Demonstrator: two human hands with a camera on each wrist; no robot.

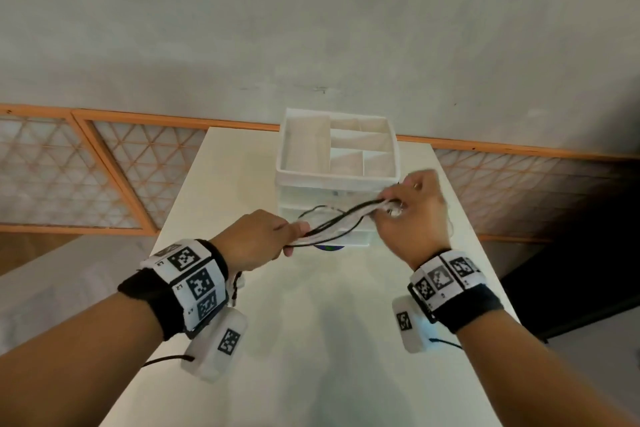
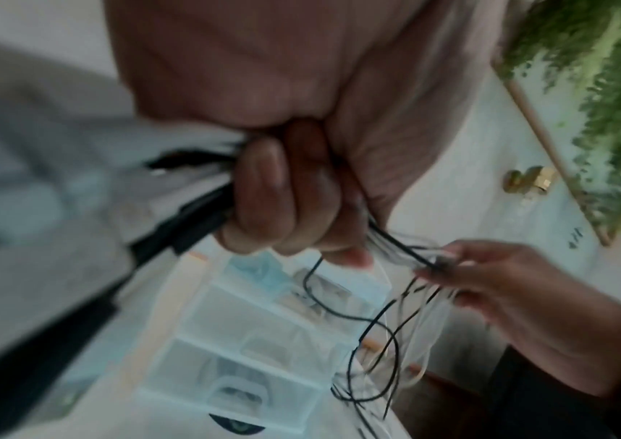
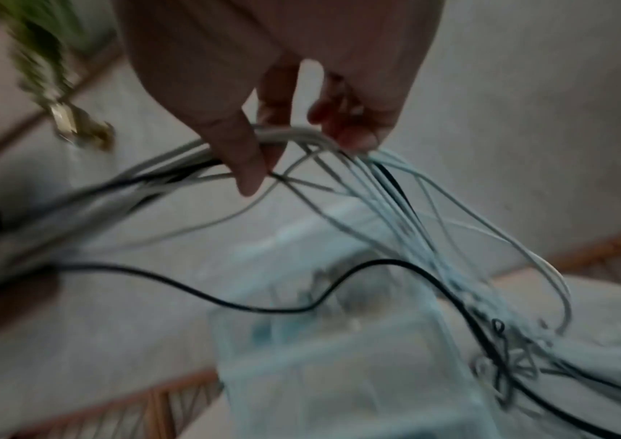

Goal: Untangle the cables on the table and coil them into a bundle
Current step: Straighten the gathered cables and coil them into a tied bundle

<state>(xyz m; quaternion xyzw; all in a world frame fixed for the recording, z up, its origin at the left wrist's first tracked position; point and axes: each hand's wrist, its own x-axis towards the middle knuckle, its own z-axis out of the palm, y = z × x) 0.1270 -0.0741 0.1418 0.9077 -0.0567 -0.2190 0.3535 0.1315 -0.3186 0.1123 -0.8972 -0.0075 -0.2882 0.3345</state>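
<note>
Cables (image 1: 341, 218) held in the air between both hands, above the table (image 1: 311, 322).
Left hand (image 1: 256, 243) fisted tight round one end; right hand (image 1: 412, 215) pinches the other end, thumb against curled fingers. Black and white strands sag in loops between them, just in front of the white drawer organizer (image 1: 337, 163).

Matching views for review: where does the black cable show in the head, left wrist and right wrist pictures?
Head: black cable strung between left hand and right hand, centre.
Left wrist: looping below the fist, lower centre.
Right wrist: sagging across the middle.
Shared landmark: white drawer organizer.
</note>
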